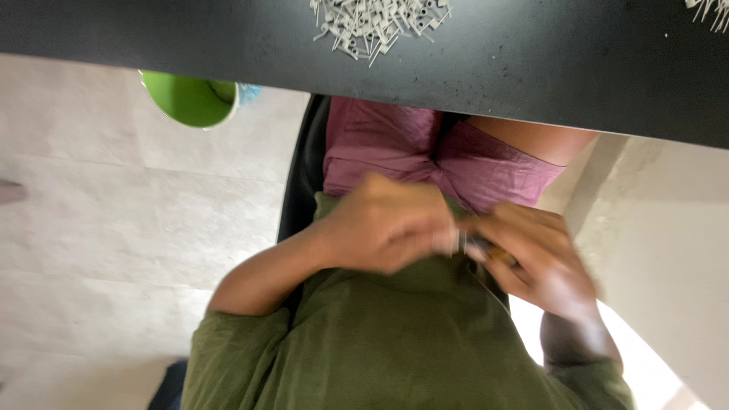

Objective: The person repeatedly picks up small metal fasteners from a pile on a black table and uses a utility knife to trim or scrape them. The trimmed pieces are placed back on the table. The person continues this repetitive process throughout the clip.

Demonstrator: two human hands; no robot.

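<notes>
Both hands meet at the lap, below the black desk (228, 38) edge.
Left hand (387, 224) curled, pinching a small blurred part (460, 241); right hand (543, 258) clasps a dark-and-yellow item (497, 254). Grey pin-like pieces (380, 21) heaped on the desk; green bucket (190, 99) on the floor.

black table edge (531, 83) close above hands (456, 243), open gap between, green bucket (190, 99) well left, floor open
</notes>
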